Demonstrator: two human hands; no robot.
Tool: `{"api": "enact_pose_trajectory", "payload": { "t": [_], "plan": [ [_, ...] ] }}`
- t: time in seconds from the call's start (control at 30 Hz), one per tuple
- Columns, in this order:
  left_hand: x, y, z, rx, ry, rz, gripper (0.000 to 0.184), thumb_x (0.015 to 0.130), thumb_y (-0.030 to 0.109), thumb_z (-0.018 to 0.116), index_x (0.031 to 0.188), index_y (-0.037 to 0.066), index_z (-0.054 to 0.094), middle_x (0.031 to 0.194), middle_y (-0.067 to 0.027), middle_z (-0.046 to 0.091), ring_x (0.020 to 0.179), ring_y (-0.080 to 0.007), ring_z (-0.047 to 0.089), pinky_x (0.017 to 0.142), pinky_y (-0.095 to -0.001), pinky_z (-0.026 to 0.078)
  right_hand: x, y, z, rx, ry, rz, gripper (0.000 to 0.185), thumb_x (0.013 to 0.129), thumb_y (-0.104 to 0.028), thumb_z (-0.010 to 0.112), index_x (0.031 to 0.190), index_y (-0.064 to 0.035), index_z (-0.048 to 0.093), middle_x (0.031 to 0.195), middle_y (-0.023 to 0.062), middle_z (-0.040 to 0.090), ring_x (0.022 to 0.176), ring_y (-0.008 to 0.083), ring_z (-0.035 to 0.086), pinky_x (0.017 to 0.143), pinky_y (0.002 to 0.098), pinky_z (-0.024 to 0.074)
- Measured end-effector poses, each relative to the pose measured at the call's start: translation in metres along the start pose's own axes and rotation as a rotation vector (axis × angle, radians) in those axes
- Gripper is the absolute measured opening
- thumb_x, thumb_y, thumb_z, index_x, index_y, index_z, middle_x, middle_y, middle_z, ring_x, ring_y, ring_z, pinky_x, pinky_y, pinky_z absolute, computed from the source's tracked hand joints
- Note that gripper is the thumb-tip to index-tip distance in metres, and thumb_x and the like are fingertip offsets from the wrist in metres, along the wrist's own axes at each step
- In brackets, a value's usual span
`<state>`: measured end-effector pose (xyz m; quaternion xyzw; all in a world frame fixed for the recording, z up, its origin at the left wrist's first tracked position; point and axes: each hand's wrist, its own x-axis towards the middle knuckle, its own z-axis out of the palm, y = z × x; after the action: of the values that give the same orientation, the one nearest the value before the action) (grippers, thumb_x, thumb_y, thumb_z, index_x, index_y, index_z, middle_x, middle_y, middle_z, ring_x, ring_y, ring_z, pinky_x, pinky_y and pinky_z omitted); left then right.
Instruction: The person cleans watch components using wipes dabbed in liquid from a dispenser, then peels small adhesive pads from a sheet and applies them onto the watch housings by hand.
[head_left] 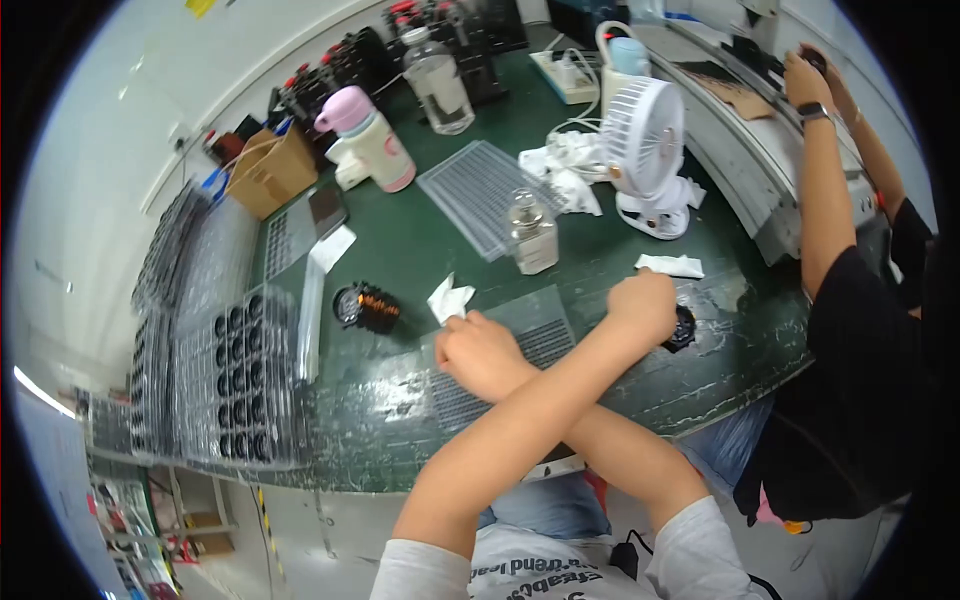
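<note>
My forearms cross over the table. My left hand [645, 305], on the right side of the view, is closed in a fist; its fingertips are hidden. A round black part [683, 329] lies right beside it, and a folded white wipe [671, 266] is just behind. My right hand [480, 356] has curled fingers at the lower tip of a crumpled white tissue [450, 298], seemingly pinching it. Under that wrist lies a dark perforated sheet [548, 318]. To the left of the tissue rests a black cylindrical lens-like part [367, 307] with orange-copper marks.
A clear glass bottle [533, 240], a white fan [645, 140] and a pink-lidded bottle [368, 140] stand farther back. Trays of black rings [240, 375] are stacked at left. At right, a co-worker's arms [828, 190] reach over a grey machine [730, 150].
</note>
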<state>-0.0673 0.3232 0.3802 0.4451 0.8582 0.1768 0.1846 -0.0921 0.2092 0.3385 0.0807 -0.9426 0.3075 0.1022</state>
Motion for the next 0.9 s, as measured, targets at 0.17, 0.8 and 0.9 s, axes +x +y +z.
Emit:
{"api": "enact_pose_trajectory", "payload": {
  "t": [0.17,0.8,0.9],
  "plan": [
    [-0.008,-0.009,-0.001,-0.121,0.161,0.11,0.027,0.07,0.012,0.065,0.089,-0.005,0.061,0.09,-0.0267,0.064,0.083,-0.0376,0.066,0.073,-0.0413,0.054,-0.004,-0.007,-0.015,0.026,-0.065,-0.024,0.011,0.073,-0.015,0.069,0.082,-0.0096,0.064,0.092,0.0068,0.06,0.09,0.0268,0.055,0.078,0.0385,0.0488],
    [-0.173,-0.211,-0.082,-0.951,0.376,-0.083,0.021,0.095,0.009,0.05,0.11,-0.002,0.061,0.086,-0.0077,0.065,0.065,-0.0104,0.062,0.049,-0.0222,0.053,-0.002,-0.008,-0.029,-0.065,-0.068,0.048,0.016,0.075,-0.015,0.069,0.085,-0.0045,0.063,0.094,0.0058,0.058,0.092,0.0277,0.054,0.079,0.039,0.0486],
    [-0.176,-0.212,-0.069,-1.029,0.31,-0.065,0.022,0.096,0.01,0.049,0.112,-0.001,0.06,0.085,-0.0068,0.065,0.058,-0.0084,0.058,0.044,-0.02,0.05,-0.003,-0.008,-0.026,-0.142,0.006,0.027,0.019,0.074,-0.01,0.068,0.089,-0.0028,0.06,0.097,0.0055,0.056,0.093,0.0272,0.054,0.078,0.0384,0.0485]
  ]
}}
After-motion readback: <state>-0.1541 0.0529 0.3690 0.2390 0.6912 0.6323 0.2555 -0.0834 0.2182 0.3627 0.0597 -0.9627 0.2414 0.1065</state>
